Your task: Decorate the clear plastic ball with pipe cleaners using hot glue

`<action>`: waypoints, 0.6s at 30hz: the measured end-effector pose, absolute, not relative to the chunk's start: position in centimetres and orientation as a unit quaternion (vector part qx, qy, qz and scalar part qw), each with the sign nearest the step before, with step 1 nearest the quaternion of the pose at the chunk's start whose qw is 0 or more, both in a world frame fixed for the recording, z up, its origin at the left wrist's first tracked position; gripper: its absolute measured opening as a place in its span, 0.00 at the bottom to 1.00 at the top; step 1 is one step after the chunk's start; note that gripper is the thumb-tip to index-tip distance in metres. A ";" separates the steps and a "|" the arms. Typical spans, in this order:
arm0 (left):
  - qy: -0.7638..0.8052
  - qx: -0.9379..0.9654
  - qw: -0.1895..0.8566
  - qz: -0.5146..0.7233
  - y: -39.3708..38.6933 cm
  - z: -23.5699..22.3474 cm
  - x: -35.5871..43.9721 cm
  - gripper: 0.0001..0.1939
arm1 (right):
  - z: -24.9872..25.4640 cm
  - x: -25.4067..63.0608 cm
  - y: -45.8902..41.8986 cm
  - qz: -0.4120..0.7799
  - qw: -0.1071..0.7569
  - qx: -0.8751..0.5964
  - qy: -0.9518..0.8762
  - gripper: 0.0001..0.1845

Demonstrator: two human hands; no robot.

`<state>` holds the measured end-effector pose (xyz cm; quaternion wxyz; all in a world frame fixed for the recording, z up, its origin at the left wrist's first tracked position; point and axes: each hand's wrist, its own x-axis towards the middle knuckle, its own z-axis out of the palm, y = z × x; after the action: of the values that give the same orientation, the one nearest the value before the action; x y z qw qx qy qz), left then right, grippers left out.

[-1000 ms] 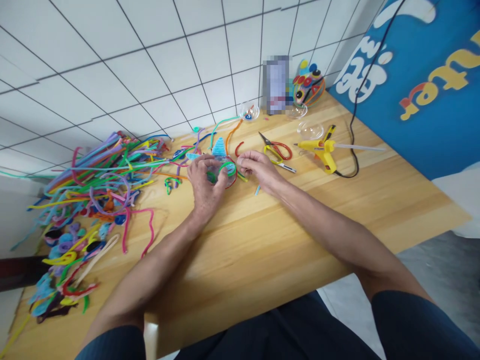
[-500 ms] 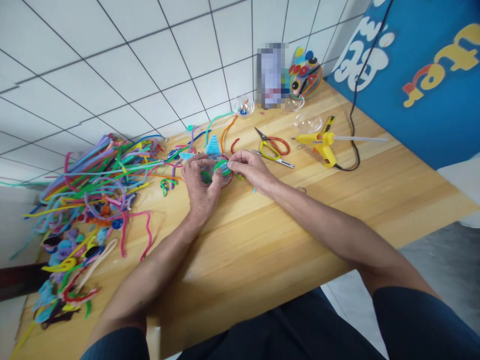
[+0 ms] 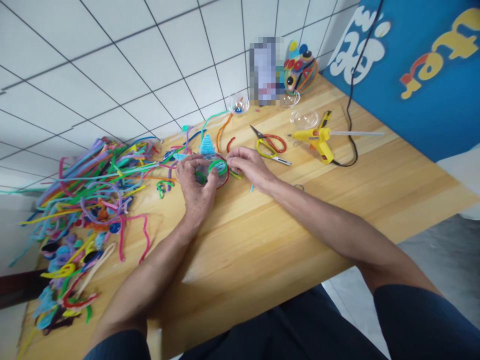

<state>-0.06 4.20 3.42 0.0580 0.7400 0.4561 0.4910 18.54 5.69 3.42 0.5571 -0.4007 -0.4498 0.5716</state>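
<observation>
My left hand [image 3: 195, 187] is closed around a clear plastic piece [image 3: 222, 181] with a red edge, low over the table. Its thumb presses against a round green-and-blue pipe-cleaner coil [image 3: 218, 165] on the piece. A second green coil [image 3: 200, 177] shows under the fingers. Behind the hand, a light-blue pipe-cleaner triangle [image 3: 207, 145] points up from the far side. My right hand [image 3: 248, 166] is pinched just right of the coil. Whatever lies between its fingertips is too small to make out.
Many pipe cleaners [image 3: 93, 172] are heaped on the left. Scissors [image 3: 265, 145] and a yellow glue gun [image 3: 317, 140] with a cord lie to the right. Clear bowls [image 3: 303, 119] and a decorated ball [image 3: 300, 72] stand near the tiled wall, beside a blurred-out upright object [image 3: 264, 72].
My right hand moved left to the coil, then drew back slightly from it. The left hand kept its hold on the clear plastic piece. The camera view shifted a little.
</observation>
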 end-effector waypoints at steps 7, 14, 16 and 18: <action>0.458 0.743 0.059 0.484 4.2 3.4 -0.1 0.11 | 3.1 18.5 5.5 0.520 0.523 -0.407 -0.538 0.10; 0.436 0.767 0.058 0.468 4.0 3.5 -0.6 0.14 | 3.3 18.9 5.5 0.517 0.517 -0.399 -0.553 0.12; 0.430 0.776 0.040 0.460 4.0 3.6 -0.7 0.15 | 3.6 19.1 5.4 0.518 0.515 -0.395 -0.557 0.12; 0.426 0.785 0.024 0.448 3.9 3.7 -0.8 0.15 | 3.9 19.2 5.3 0.516 0.511 -0.391 -0.565 0.12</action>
<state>-0.83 3.93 3.71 0.0237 0.7854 0.4265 0.4481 19.19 5.29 3.89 0.5110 -0.3909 -0.5651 0.5164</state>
